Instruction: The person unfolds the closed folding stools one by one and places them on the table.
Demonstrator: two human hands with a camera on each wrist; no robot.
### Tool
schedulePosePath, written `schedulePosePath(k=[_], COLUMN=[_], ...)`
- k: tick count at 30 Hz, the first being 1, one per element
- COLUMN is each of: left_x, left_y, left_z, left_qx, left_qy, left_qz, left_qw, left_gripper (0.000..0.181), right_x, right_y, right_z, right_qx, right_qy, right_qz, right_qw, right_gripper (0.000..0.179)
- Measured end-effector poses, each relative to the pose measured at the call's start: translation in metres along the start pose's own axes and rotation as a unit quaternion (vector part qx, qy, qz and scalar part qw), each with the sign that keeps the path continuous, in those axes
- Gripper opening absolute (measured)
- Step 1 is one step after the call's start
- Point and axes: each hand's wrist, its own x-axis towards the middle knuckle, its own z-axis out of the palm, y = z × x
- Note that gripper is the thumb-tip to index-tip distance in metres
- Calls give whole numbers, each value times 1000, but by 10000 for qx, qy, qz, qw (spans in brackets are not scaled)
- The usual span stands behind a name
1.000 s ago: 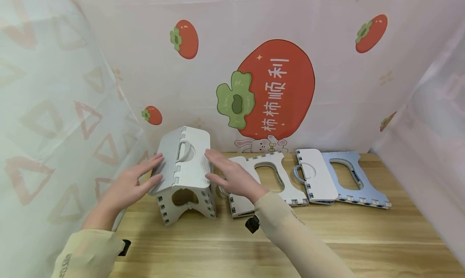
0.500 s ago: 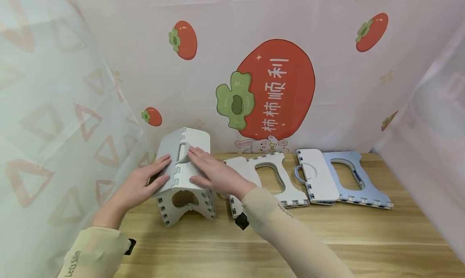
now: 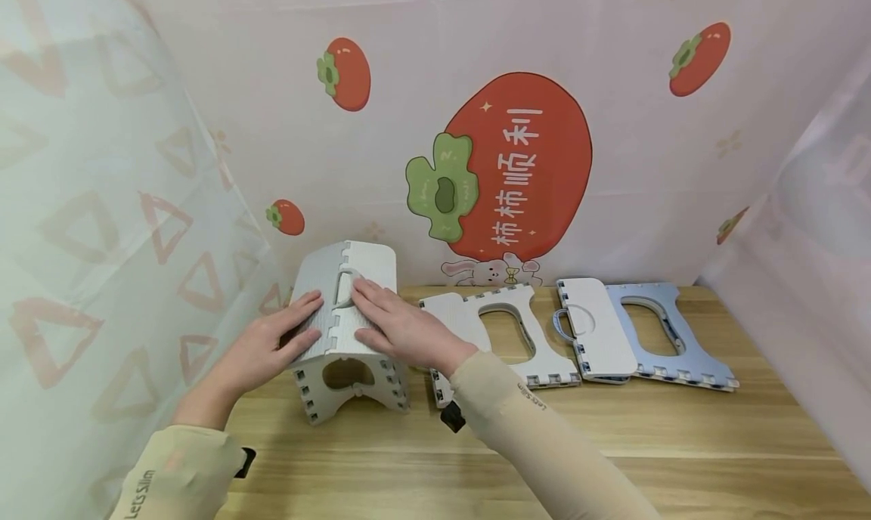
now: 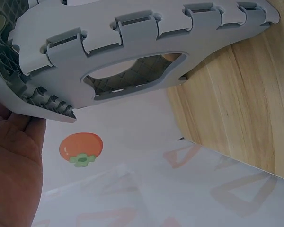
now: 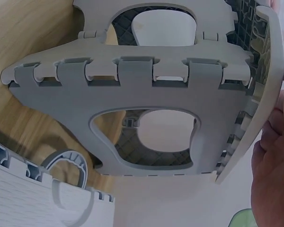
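Observation:
A white folding step stool (image 3: pixel 317 267) stands partly unfolded at the left, its two top panels meeting in a ridge. My left hand (image 3: pixel 261 346) rests on the left panel with straight fingers. On the right panel lies my right hand (image 3: pixel 411 331), fingertips right at the loop handle (image 3: pixel 345 287). The left wrist view shows the stool's hinged leg (image 4: pixel 75 75) with an oval opening, and my left palm (image 4: pixel 14 165) against the panel's outside. In the right wrist view, the stool's folded side leg (image 5: pixel 146 94) spreads below the panel, with my right hand (image 5: pixel 274 142) beside it.
Right of the standing stool, a white folded stool (image 3: pixel 551 369) lies flat on the wooden table (image 3: pixel 381 475). Farther right lies a blue and white folded stool (image 3: pixel 680 361). A printed cloth (image 3: pixel 626 225) hangs behind, with more cloth at both sides.
My right hand has moved left from the stool's right edge onto its panel, near the handle. My left hand has shifted slightly right on the left panel.

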Motion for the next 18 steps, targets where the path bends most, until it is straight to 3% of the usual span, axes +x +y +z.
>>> schedulePosePath(k=[7, 18], left_x=[0, 1], left_y=[1, 4], left_z=[0, 0], left_qx=[191, 93], left_qy=[-323, -509], left_qz=[-227, -356], left_qw=[9990, 9980], left_gripper=[55, 57], right_x=[-4, -6], right_y=[-1, -2], right_z=[2, 4], right_qx=[-45, -212], right_qy=[-52, -33], right_qz=[173, 225], right_qw=[9998, 9995], right_gripper=[64, 63])
